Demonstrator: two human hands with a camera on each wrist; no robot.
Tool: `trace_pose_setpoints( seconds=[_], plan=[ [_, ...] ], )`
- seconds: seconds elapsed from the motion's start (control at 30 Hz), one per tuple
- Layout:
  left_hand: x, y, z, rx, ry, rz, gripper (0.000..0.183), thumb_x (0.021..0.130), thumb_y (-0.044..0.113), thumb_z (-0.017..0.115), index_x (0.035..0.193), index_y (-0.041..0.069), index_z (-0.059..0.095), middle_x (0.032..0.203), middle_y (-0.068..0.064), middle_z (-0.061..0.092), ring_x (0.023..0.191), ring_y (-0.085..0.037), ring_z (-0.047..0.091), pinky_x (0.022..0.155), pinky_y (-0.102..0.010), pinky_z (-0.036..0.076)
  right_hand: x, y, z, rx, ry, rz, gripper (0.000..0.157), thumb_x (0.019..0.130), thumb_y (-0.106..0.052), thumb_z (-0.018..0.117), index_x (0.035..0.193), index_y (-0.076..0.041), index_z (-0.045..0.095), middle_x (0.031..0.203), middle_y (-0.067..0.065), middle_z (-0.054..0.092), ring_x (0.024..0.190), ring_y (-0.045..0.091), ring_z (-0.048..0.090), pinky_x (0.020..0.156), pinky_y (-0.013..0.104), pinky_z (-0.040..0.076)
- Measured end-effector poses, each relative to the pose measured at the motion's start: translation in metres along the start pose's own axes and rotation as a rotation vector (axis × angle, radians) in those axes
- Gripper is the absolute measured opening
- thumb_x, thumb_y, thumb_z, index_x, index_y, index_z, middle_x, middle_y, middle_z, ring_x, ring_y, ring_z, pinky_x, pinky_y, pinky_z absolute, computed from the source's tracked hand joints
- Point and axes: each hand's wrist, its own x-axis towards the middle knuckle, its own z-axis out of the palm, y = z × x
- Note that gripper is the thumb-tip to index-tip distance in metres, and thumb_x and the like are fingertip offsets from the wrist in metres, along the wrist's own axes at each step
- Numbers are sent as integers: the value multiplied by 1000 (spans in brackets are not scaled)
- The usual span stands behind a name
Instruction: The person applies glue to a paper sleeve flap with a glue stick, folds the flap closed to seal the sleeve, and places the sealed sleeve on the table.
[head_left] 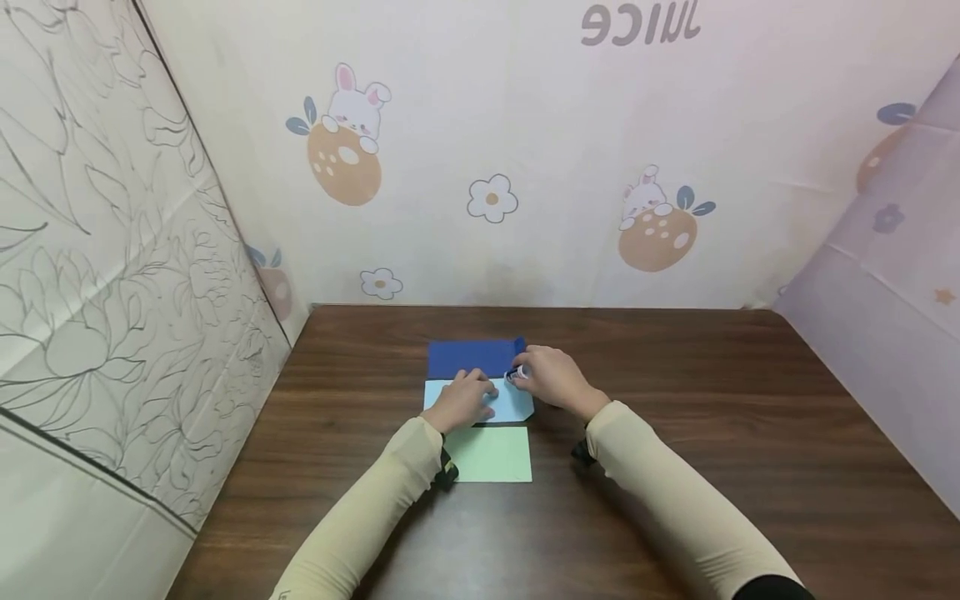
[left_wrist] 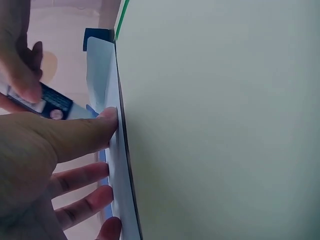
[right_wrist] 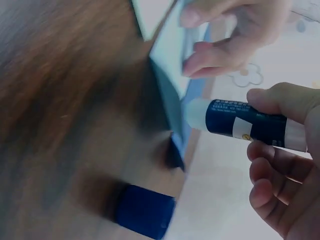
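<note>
A light blue sheet of paper [head_left: 515,407] lies between a dark blue sheet [head_left: 463,358] behind it and a pale green sheet [head_left: 495,458] in front. My left hand [head_left: 461,400] presses on the light blue sheet with extended fingertips. Pinched between the thumb and fingers of my right hand [head_left: 557,379] is a glue stick [right_wrist: 245,124] with a dark blue and white barrel. Its bare tip meets the light blue sheet near the far right part. That sheet's right end bends up off the table in the right wrist view.
A dark blue cap [right_wrist: 146,211] sits on the wooden table [head_left: 675,400], just beyond the right end of the sheets. Behind the table rises a patterned wall covering [head_left: 525,125], with another covering [head_left: 112,275] along the left side.
</note>
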Motion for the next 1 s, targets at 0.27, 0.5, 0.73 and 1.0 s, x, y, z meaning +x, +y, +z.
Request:
trace_pose_setpoints(
  seconds=[0.27, 0.5, 0.73, 1.0],
  plan=[
    [2, -2, 2, -17, -4, -8, 33, 91, 26, 70, 122, 16, 68, 130, -6, 55, 115, -27, 48, 86, -48, 50, -14, 2, 11, 8, 10, -55, 26, 86, -26, 74, 104, -8, 75, 93, 5, 69, 78, 15, 61, 72, 34, 53],
    [2, -3, 1, -24, -3, -10, 31, 91, 25, 70, 121, 16, 68, 130, -6, 55, 116, -27, 47, 85, -49, 49, -40, -4, -1, 82, -75, -126, 23, 85, -24, 74, 102, -8, 74, 88, 0, 66, 71, 8, 51, 65, 25, 46],
    [1, -4, 1, -31, -7, -27, 32, 91, 25, 70, 121, 17, 68, 129, -5, 55, 116, -27, 47, 86, -49, 48, -28, 6, -4, 137, 54, -3, 27, 84, -25, 74, 103, -6, 74, 88, 4, 69, 74, 13, 56, 67, 30, 48],
    [2, -3, 0, -23, -16, -31, 32, 91, 27, 70, 122, 18, 67, 131, -4, 54, 118, -27, 46, 87, -49, 48, 1, 13, 10, 65, 68, 20, 29, 87, -24, 72, 107, -4, 74, 85, 6, 66, 69, 15, 55, 61, 29, 46]
  ],
)
